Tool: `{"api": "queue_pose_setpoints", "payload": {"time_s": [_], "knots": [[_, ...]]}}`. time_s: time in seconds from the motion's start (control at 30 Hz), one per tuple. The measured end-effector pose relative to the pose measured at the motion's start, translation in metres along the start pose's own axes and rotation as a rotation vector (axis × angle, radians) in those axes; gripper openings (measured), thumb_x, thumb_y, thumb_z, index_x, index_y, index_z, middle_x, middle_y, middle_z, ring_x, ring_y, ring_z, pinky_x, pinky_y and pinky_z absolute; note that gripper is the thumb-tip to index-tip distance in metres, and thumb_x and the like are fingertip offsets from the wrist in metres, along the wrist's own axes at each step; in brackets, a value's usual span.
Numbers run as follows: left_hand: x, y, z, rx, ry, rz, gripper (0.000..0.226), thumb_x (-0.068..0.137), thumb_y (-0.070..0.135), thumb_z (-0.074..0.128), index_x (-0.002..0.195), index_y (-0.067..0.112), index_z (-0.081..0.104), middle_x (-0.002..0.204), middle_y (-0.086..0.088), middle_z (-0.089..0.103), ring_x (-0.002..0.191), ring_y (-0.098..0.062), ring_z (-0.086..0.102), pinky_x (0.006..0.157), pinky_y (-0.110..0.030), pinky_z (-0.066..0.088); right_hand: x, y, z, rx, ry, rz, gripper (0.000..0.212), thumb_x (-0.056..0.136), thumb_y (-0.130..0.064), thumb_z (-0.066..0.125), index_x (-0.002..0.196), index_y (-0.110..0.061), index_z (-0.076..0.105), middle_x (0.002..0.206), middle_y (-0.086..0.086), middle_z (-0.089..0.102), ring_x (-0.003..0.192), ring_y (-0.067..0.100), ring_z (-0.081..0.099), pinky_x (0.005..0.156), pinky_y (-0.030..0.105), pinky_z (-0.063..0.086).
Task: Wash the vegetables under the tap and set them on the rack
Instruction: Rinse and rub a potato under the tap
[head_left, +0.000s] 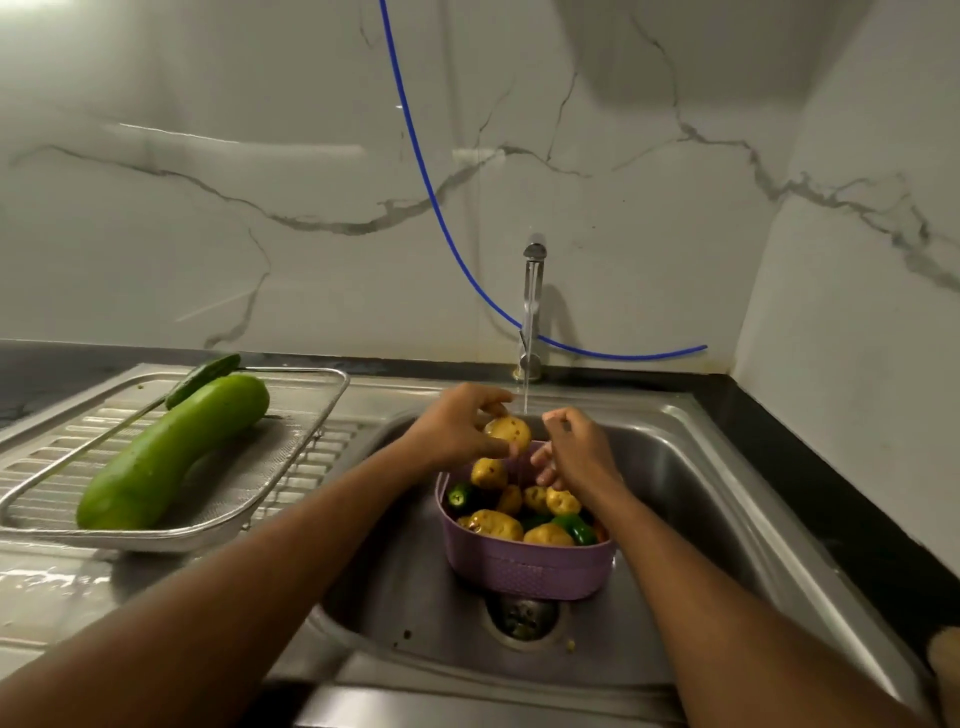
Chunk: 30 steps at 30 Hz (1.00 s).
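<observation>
Water runs from the tap beside a potato gripped by the left hand above the purple basket (full of potatoes and peppers) in the sink. The right hand hovers beside it, fingers loosely curled, holding nothing. A bottle gourd and a cucumber lie on the rack at left.

Person, head view: two forearms are showing from the lower frame edge, both bare to the edge, with no sleeve reaching into view. Left hand and right hand are showing bare as well: no glove, ring, watch or bracelet is appearing on either wrist or on the visible fingers. Fingernails are looking short and unpainted where they can be made out. Nothing else of the body is showing.
</observation>
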<state>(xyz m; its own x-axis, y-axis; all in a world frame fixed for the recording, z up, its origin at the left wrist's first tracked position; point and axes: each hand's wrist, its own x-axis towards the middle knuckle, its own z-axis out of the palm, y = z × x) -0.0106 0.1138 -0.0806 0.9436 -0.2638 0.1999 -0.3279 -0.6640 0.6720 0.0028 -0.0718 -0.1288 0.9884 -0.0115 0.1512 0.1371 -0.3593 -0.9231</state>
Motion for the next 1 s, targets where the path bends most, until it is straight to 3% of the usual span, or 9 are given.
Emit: {"api": "queue_pose_setpoints", "payload": {"time_s": [0.1,0.17,0.23,0.4,0.5,0.57,0.73,0.87,1.0], "knots": [[-0.021,-0.01,-0.046,0.107,0.075,0.046,0.077,0.069,0.022,0.094,0.138,0.027,0.061,0.115,0.009,0.069,0.095,-0.008,0.067,0.082,-0.025,0.059,0.007,0.012,-0.001,-0.101,-0.005,0.012,0.013,0.106,-0.033,0.048,0.107,-0.028,0.06,0.08,0.006,0.074,0.057,0.018,0.069,0.058,0.036,0.059],[-0.041,-0.011,-0.085,0.144,0.142,0.074,0.072,0.063,0.022,0.097,0.129,0.029,0.066,0.107,0.012,0.071,0.089,-0.004,0.067,0.076,-0.018,0.056,0.012,0.015,0.003,-0.176,-0.004,-0.009,0.01,0.104,-0.026,0.055,0.111,-0.027,0.061,0.079,0.004,0.074,0.056,0.018,0.07,0.055,0.033,0.058],[-0.062,-0.013,-0.125,0.168,0.199,0.046,0.067,0.063,0.023,0.098,0.123,0.031,0.069,0.106,0.012,0.071,0.091,-0.005,0.068,0.078,-0.022,0.058,0.017,0.016,0.008,-0.204,-0.001,-0.012,0.013,0.103,-0.02,0.058,0.115,-0.023,0.062,0.079,0.005,0.074,0.054,0.019,0.069,0.048,0.029,0.052],[-0.1,-0.045,-0.22,0.21,0.502,-0.201,0.052,0.056,0.043,0.097,0.102,0.031,0.076,0.095,0.005,0.074,0.079,-0.016,0.071,0.075,-0.036,0.059,0.022,0.021,0.007,-0.234,-0.013,-0.012,0.015,0.101,-0.017,0.062,0.115,-0.021,0.064,0.079,0.007,0.074,0.055,0.021,0.071,0.048,0.029,0.052],[-0.118,-0.076,-0.255,0.226,0.548,-0.402,0.034,0.066,0.034,0.095,0.092,0.02,0.078,0.072,0.005,0.074,0.059,-0.003,0.071,0.052,-0.019,0.055,0.022,0.024,0.004,-0.224,-0.02,-0.002,0.014,0.101,-0.014,0.062,0.113,-0.019,0.065,0.075,0.009,0.074,0.054,0.024,0.07,0.048,0.031,0.053],[-0.129,-0.096,-0.263,0.224,0.539,-0.509,0.032,0.067,0.031,0.095,0.089,0.013,0.08,0.062,0.005,0.073,0.053,-0.002,0.068,0.045,-0.013,0.049,0.021,0.024,0.004,-0.225,-0.036,0.0,0.013,0.101,-0.013,0.062,0.112,-0.019,0.065,0.073,0.01,0.074,0.052,0.025,0.069,0.048,0.032,0.054],[-0.148,-0.13,-0.258,0.189,0.475,-0.629,0.04,0.063,0.037,0.096,0.087,0.01,0.081,0.078,-0.007,0.077,0.075,-0.021,0.074,0.058,-0.026,0.057,0.016,0.019,0.005,-0.251,-0.07,-0.016,0.014,0.101,-0.011,0.061,0.114,-0.018,0.063,0.075,0.012,0.073,0.052,0.025,0.068,0.046,0.03,0.052],[-0.154,-0.14,-0.254,0.151,0.475,-0.567,0.043,0.067,0.041,0.093,0.091,0.008,0.08,0.08,-0.007,0.076,0.075,-0.02,0.072,0.058,-0.025,0.056,0.015,0.016,0.003,-0.251,-0.076,-0.017,0.016,0.101,-0.011,0.061,0.116,-0.018,0.063,0.077,0.011,0.074,0.056,0.026,0.07,0.047,0.03,0.052],[-0.151,-0.146,-0.254,0.165,0.439,-0.507,0.039,0.079,0.046,0.084,0.096,0.011,0.08,0.086,-0.009,0.076,0.084,-0.026,0.074,0.074,-0.04,0.062,0.014,0.017,0.003,-0.265,-0.079,-0.011,0.018,0.101,-0.011,0.062,0.117,-0.017,0.064,0.077,0.011,0.074,0.056,0.026,0.071,0.048,0.03,0.053]]}}
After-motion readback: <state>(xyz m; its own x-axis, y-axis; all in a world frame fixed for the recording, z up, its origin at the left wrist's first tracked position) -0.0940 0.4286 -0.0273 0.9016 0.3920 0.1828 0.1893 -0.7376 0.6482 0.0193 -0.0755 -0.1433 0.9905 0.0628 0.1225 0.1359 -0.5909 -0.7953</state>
